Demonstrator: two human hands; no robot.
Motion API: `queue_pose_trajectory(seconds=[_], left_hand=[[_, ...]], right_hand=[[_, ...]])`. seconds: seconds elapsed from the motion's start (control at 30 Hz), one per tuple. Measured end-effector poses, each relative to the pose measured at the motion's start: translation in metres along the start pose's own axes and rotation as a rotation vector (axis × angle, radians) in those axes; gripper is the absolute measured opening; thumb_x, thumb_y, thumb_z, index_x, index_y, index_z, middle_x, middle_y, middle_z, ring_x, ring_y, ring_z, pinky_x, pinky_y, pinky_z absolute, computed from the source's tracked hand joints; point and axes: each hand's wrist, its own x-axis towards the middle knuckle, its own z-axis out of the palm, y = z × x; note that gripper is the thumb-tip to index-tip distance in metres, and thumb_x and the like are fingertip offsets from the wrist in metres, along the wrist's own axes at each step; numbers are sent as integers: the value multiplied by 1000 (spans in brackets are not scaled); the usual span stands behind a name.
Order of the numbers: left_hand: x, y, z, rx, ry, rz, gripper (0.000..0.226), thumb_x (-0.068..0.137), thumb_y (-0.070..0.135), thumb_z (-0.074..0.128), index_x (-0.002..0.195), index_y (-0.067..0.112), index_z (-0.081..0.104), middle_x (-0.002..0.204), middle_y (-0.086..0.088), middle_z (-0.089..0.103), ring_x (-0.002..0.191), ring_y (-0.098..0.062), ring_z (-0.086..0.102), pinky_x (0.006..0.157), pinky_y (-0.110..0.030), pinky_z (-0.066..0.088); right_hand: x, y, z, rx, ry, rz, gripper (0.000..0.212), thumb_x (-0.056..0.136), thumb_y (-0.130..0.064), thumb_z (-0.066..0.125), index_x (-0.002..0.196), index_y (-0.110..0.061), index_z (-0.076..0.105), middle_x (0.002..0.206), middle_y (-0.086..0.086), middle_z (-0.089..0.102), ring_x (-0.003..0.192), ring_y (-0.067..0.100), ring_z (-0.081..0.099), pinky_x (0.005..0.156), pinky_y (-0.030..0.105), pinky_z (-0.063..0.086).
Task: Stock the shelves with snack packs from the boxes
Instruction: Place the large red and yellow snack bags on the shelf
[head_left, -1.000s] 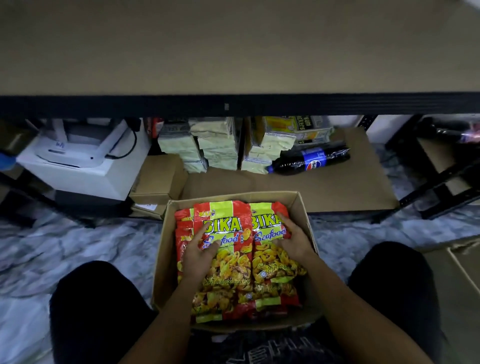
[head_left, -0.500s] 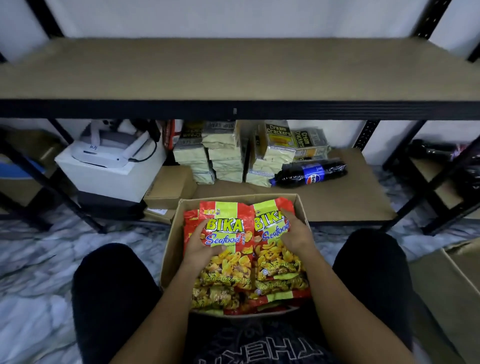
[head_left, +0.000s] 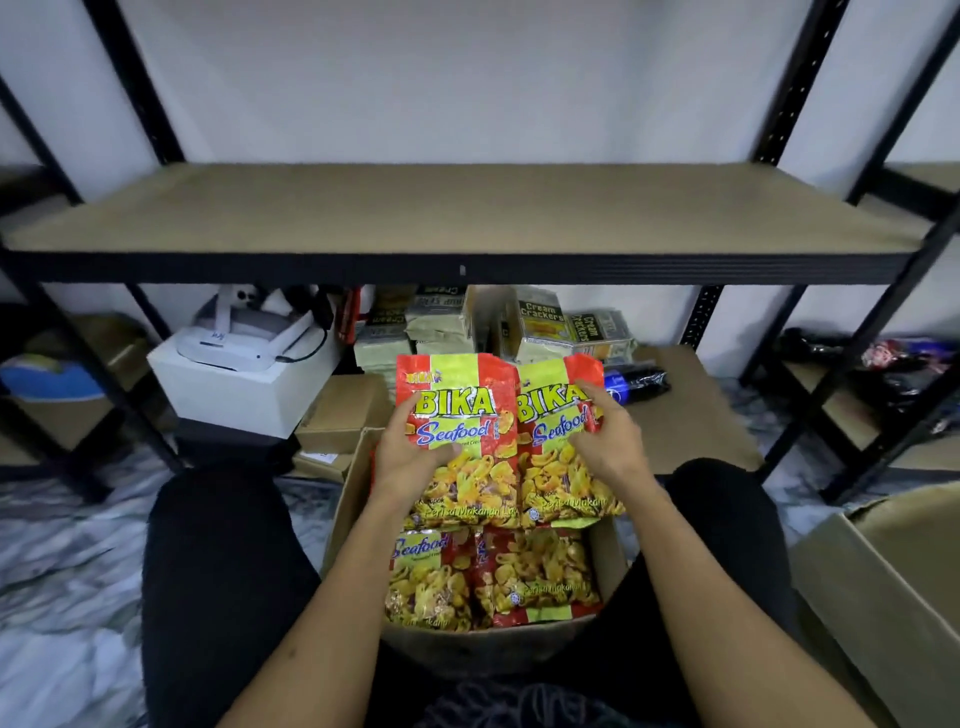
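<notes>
2 red-and-yellow foil snack packs printed "BIKA Seafood" are held side by side above the open brown cardboard box (head_left: 608, 551) between the person's knees. The left snack pack (head_left: 460, 415) is gripped by the left hand (head_left: 410, 457), fingers curled round its left edge and thumb across the front. The right snack pack (head_left: 558, 431) is pinched by the right hand (head_left: 605, 441), fingers lying over its upper right corner and front. The 2 packs touch along their inner edges and stand nearly upright, their tops level with the lower shelf's goods behind.

Down in the box lie more packs of the same kind (head_left: 488, 577), flat and side by side, filling the near part of it.

Straight ahead is the tan board shelf (head_left: 467, 213) with a black metal front rail, carried on black perforated uprights against a white wall. On the lower shelf board (head_left: 696, 415) beneath it stand stacked pale green-and-yellow packets marked "Cream Crackers" (head_left: 540, 325), and just right of them a dark cola bottle (head_left: 636, 382) lies on its side, partly hidden by the right pack. To the left sits a white box (head_left: 234, 389) with a white device on top, and beside it small brown cartons (head_left: 337, 410). The floor (head_left: 62, 597) is grey-white marble pattern. Another open cardboard box (head_left: 893, 587) shows at the far right.
</notes>
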Motion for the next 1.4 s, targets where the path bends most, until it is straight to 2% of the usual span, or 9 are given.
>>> queue_pose_trajectory(seconds=[0.23,0.37,0.57,0.7,0.77,0.87,1.03,1.2,1.4], left_hand=[[-6,95,-9,22,52,291,86,71,13,85,139,43,41,147,12,41,132,-12,39,107,-37,39],[1,152,4,17,15,449,85,70,15,85,139,40,42,144,12,44,130,-12,41,106,-37,40],[24,185,57,-49,-97,445,86,74,6,81,142,36,38,123,24,48,97,15,49,86,-11,45],[55,200,99,-113,-106,407,84,71,9,83,137,37,40,130,9,52,111,-11,55,94,-32,49],[72,215,123,-163,-79,404,81,71,12,84,135,35,41,126,10,53,111,-10,52,97,-32,43],[100,244,165,-239,-40,441,77,73,9,82,135,31,42,109,20,49,94,1,50,89,-26,42],[166,272,239,-210,18,569,67,77,10,79,129,30,43,103,25,49,88,6,51,69,-19,48],[235,282,303,-173,151,721,63,78,13,79,128,22,44,118,0,57,97,-15,62,84,-34,54],[312,325,376,-89,207,944,68,76,18,82,133,11,45,123,-2,54,102,-4,48,83,-15,36]], right_hand=[[-12,-71,-73,175,98,-275,73,83,11,63,134,-40,51,133,-16,42,51,10,48,52,34,51],[-5,-95,-108,255,209,-415,71,83,8,64,123,-49,53,127,4,60,75,21,60,68,45,57],[23,-99,-148,267,305,-337,72,86,8,60,137,-41,46,134,9,54,67,26,57,60,42,56],[62,-101,-176,274,358,-311,73,84,14,56,143,-27,43,130,7,57,64,23,56,54,35,51],[87,-102,-192,329,368,-281,69,83,16,54,141,-20,46,105,16,66,71,26,56,67,45,55],[131,-109,-222,401,401,-244,65,84,15,54,136,-23,47,107,15,67,87,36,66,81,64,52],[221,-105,-258,226,594,-338,62,89,3,56,134,-38,44,111,-9,64,99,19,66,89,50,56],[303,-82,-284,-63,751,-432,57,98,-14,50,150,-26,28,131,7,49,115,20,51,101,37,40],[406,-80,-335,-187,796,-597,57,96,-13,51,148,-16,30,124,15,49,108,26,52,87,25,34]])
